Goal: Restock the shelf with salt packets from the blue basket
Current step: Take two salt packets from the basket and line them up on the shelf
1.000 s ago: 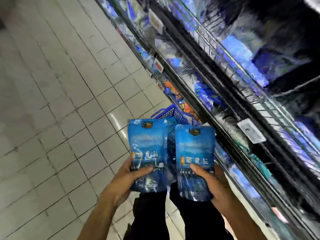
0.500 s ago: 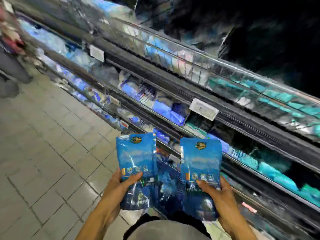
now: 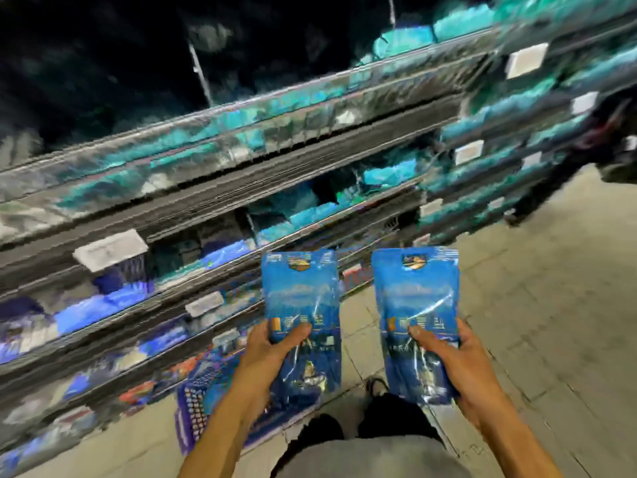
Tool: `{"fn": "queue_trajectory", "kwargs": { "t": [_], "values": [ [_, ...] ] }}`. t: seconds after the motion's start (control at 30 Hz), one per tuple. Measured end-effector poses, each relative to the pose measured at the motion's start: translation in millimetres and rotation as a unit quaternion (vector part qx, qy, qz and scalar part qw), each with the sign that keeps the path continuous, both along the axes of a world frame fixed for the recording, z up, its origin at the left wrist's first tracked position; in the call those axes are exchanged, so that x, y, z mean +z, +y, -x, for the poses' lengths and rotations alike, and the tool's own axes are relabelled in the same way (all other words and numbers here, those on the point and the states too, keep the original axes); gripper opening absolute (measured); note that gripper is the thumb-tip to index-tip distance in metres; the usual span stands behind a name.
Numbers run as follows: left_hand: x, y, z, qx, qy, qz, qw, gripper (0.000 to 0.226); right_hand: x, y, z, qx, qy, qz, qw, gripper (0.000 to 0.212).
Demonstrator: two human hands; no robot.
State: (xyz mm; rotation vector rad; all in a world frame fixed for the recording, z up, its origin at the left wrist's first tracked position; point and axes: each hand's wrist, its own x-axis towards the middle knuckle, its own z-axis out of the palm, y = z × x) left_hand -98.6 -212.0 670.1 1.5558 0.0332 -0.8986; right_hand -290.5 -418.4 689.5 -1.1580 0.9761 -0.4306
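The left hand (image 3: 267,353) grips one blue salt packet (image 3: 301,315) upright by its lower half; the right hand (image 3: 458,363) grips a second packet (image 3: 415,315) likewise. Below the left forearm sits the blue basket (image 3: 200,405) on the floor; beyond both hands, blurred shelves (image 3: 241,188).

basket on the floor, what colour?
Blue-purple basket, blurred, below the left hand; head view, the only one.

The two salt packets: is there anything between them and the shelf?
Nothing visible. The left hand and right hand hold the packets upright in open air before the blurred shelf.
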Motion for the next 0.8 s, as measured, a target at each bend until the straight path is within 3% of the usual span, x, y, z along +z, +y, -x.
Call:
{"fn": "queue_trajectory", "kwargs": {
  "t": [0.27, 0.37, 0.63, 0.7, 0.8],
  "values": [
    [2, -158, 54, -0.196, -0.021, 0.021, 0.980, 0.053, 1, -67, 118, -0.200, -0.013, -0.007, 0.980, 0.041],
    [2, -222, 90, -0.248, -0.029, 0.032, 0.968, 0.049, -3, -105, 168, -0.233, -0.016, -0.001, 0.972, 0.038],
    [14, -382, 177, -0.320, -0.056, 0.056, 0.944, 0.068, 16, -221, 273, -0.276, -0.032, 0.021, 0.960, 0.047],
    [21, -413, 192, -0.334, -0.059, 0.066, 0.938, 0.061, 20, -247, 289, -0.283, -0.036, 0.020, 0.958, 0.041],
    [33, -456, 207, -0.349, -0.069, 0.077, 0.931, 0.046, 22, -282, 301, -0.297, -0.038, 0.022, 0.954, 0.057]
  ]
}}
